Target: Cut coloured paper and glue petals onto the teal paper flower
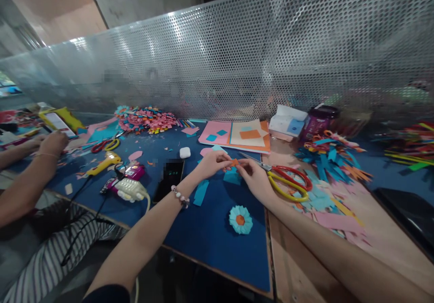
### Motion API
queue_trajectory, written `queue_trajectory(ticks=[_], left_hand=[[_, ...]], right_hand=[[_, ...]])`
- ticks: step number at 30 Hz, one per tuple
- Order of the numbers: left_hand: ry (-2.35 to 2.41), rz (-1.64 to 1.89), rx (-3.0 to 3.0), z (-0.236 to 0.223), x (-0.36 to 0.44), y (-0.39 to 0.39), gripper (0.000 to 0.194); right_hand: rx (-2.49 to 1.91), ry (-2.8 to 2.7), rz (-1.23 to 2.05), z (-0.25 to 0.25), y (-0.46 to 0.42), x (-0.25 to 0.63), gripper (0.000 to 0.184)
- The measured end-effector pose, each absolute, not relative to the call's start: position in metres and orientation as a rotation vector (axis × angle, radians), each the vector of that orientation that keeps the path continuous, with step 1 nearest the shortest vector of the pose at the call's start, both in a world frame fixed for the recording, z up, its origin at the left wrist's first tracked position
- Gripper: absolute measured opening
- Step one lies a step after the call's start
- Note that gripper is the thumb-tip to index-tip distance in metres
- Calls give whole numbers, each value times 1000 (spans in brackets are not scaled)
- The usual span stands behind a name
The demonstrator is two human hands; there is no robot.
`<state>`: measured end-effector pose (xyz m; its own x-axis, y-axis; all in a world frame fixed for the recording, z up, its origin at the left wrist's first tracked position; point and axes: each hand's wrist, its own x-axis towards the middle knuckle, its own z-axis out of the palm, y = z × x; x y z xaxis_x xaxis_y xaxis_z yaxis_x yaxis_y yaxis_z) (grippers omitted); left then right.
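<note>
Between my two hands is a small orange piece of paper (234, 162), pinched at its edges over the blue table. My left hand (214, 163), with a beaded bracelet at the wrist, has its fingertips closed on one side of it. From the other side my right hand (253, 176) grips the same piece. Right under them lies a light blue paper piece (232, 176). A finished-looking paper flower (240, 220), light blue with an orange centre, sits nearer the table's front. Scissors (286, 182) with red and yellow handles lie beside my right hand.
A phone (168, 183), a white earbud case (185, 152) and glue guns (127, 185) lie to the left. Behind stand stacked paper sheets (233, 136), a tissue pack (287, 122) and a perforated metal screen (217, 63). A co-worker's arms (37, 172) reach in at far left.
</note>
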<state>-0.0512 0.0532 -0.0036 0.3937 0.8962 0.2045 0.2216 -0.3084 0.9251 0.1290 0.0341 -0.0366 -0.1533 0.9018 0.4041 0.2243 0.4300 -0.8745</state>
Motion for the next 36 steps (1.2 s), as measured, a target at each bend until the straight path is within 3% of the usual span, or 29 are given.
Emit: queue_trajectory(ticks=[15, 22, 36], left_hand=[[954, 928, 1742, 2, -53, 51, 22], [966, 826, 1681, -3, -56, 54, 35], [962, 786, 1635, -5, -52, 53, 32]], right_hand=[[-940, -1450, 1093, -39, 41, 131, 24], [-932, -1467, 1068, -38, 40, 131, 21], [-942, -1442, 1075, -40, 40, 131, 21]])
